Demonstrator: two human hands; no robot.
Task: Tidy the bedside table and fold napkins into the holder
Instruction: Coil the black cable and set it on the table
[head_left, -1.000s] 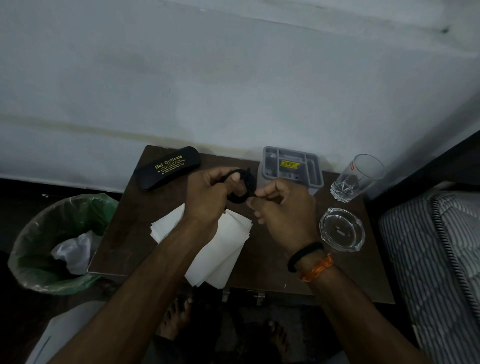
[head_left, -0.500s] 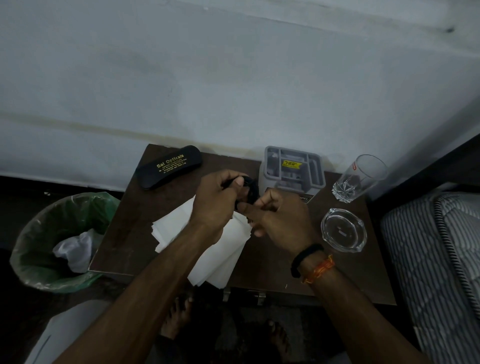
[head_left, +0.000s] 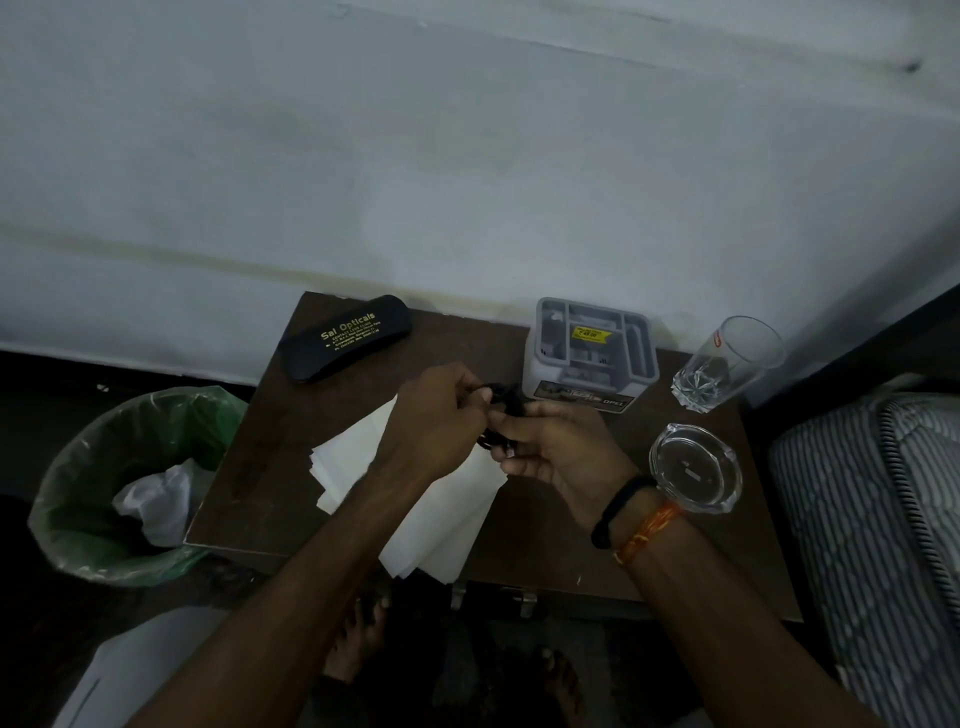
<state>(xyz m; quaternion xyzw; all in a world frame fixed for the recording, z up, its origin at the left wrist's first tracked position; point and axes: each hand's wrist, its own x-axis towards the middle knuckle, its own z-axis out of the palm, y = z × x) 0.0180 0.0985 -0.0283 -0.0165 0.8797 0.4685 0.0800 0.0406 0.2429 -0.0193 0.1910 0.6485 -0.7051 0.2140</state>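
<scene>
Over the middle of the dark wooden bedside table (head_left: 249, 467), my left hand (head_left: 436, 421) and my right hand (head_left: 561, 447) both pinch a small black looped thing (head_left: 504, 397), perhaps a cord or band; most of it is hidden between my fingers. Under my hands lies a loose stack of white napkins (head_left: 431, 514), fanned toward the front edge. A grey plastic holder (head_left: 592, 353) with compartments and a yellow sticker stands at the back, just beyond my fingers.
A black spectacle case (head_left: 345, 338) lies at the back left. An upright drinking glass (head_left: 727, 364) and a glass ashtray (head_left: 693, 467) sit on the right. A green-lined bin (head_left: 124, 483) stands left of the table, a striped mattress (head_left: 872, 545) on the right.
My hands have drawn closer together and a little toward me. The black loop, open and visible a second ago, is now bunched up between my fingers.
</scene>
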